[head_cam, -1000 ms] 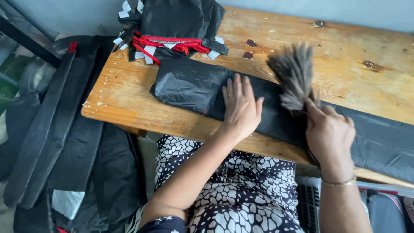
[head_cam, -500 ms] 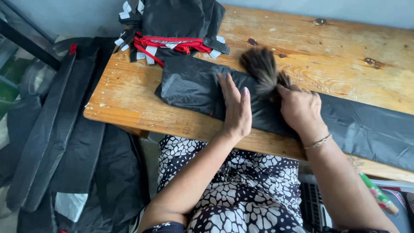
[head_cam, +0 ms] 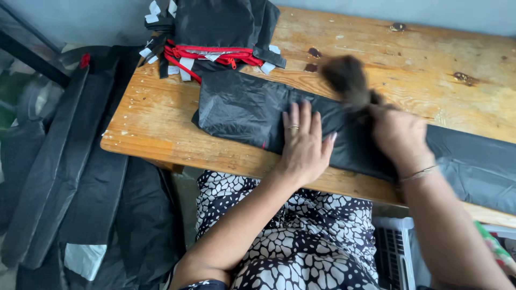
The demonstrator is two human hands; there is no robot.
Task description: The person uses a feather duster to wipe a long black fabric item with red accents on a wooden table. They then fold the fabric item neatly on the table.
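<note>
Overhead, a person in a black-and-white patterned dress (head_cam: 301,247) is sitting at the near edge of a worn wooden table (head_cam: 419,59). Their left hand (head_cam: 303,145) is lying flat, fingers spread apart, pressing down on a long strip of black fabric (head_cam: 242,110) that is running along the near edge from the middle of the table out to its right end. Just to the right, their right hand (head_cam: 395,134) is closed tight around the handle of a dark bristle brush (head_cam: 346,78), whose blurred head is hovering over the fabric's far edge. At the far left corner, a pile of black pieces with red zips and white tags (head_cam: 212,37) is sitting. Beyond the table's left edge, more black fabric panels (head_cam: 64,161) are hanging down.
</note>
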